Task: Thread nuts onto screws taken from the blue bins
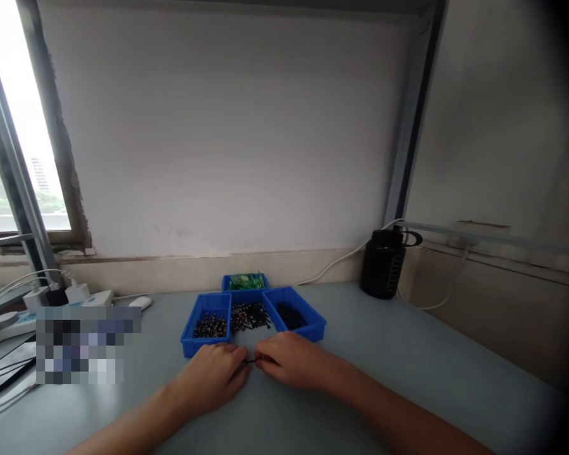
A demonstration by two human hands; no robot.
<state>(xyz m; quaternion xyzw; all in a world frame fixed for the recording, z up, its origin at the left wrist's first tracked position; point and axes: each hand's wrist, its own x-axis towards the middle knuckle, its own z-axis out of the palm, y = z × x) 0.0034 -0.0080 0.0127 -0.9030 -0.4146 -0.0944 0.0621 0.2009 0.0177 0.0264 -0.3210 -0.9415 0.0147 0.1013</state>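
Note:
My left hand (217, 373) and my right hand (284, 361) meet just in front of the blue trays, fingertips pinched on a thin dark rod-like piece (251, 361) between them. Most of the piece is hidden by the fingers. Beyond my left hand is a blue tray (188, 341) with many small brass-and-dark metal parts (211, 326). Behind my right hand, an angled blue tray (317, 330) holds small black parts (291, 315). Between the trays lies a pile of dark screw-like pieces (250, 316). A third blue tray (226, 284) at the back holds green packets (246, 280).
A black bottle (382, 265) stands at the back right near a white cable (334, 265). At the left are a power strip (91, 302), plugs, a white mouse-like object (141, 303), a phone-like dark device (9, 366) and a blurred patch on the grey table (408, 379).

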